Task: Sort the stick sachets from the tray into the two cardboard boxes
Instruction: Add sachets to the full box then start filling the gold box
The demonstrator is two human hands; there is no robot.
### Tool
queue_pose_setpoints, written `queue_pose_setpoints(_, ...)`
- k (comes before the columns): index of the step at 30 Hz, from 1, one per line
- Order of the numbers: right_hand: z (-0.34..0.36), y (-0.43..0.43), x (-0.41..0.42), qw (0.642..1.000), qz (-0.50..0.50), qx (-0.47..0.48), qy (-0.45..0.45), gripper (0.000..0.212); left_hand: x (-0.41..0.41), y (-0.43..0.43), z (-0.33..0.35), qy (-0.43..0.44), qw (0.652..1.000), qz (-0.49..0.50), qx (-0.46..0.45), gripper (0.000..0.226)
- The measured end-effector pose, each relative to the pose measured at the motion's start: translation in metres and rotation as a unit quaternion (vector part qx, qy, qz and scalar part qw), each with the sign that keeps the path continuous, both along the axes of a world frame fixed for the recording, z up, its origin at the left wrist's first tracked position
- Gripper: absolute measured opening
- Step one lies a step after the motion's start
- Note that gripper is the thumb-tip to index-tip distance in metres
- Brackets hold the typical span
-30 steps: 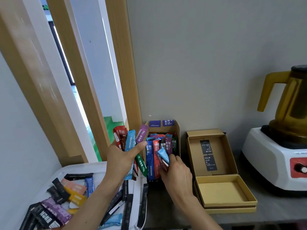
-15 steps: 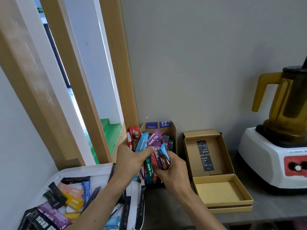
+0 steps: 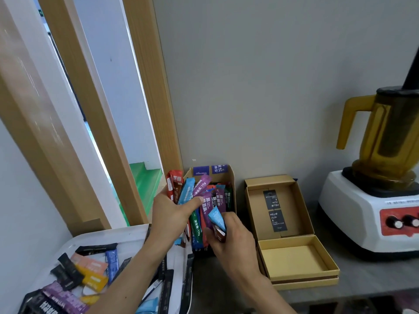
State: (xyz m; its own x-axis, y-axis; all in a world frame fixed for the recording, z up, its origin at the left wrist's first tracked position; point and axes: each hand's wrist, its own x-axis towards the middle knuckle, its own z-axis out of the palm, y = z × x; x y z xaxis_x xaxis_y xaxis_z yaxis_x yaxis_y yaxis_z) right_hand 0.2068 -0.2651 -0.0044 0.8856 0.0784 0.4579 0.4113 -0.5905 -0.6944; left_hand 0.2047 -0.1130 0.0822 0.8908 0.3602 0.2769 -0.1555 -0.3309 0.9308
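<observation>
Two cardboard boxes (image 3: 213,177) (image 3: 292,234), one tray (image 3: 108,236), one blender (image 3: 381,177)

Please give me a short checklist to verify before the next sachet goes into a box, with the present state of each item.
1. Left hand holds its fan of sachets firmly: ok.
2. Right hand grips the light blue sachet: ok.
3. Tall box has free space: cannot tell, it looks crowded.
4. Flat open box is empty and reachable: ok.
5. Tray has sachets left: ok.
</observation>
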Motion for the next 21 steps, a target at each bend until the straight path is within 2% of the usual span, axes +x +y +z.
queue_pose_setpoints(6,0.002,0.001,0.002,0.995,-0.043,-0.085,-0.004,0.041,0.002,-0.007,-0.003,-0.015,1.0,0.014,-0.008,0.047)
queue_pose_setpoints(10,0.003,0.003,0.002,0.984,-0.081,-0.156,0.031,0.048,-0.002,-0.006,-0.003,-0.033,0.998,0.029,-0.035,0.033)
queue_pose_setpoints(13,0.003,0.008,0.004,0.975,-0.1,-0.187,0.061,0.045,-0.007,-0.003,-0.003,-0.037,0.998,0.023,-0.043,0.029)
queue_pose_setpoints(21,-0.008,0.02,-0.002,0.965,-0.123,-0.214,0.085,0.037,-0.018,0.004,-0.006,-0.036,0.998,0.02,-0.056,0.03)
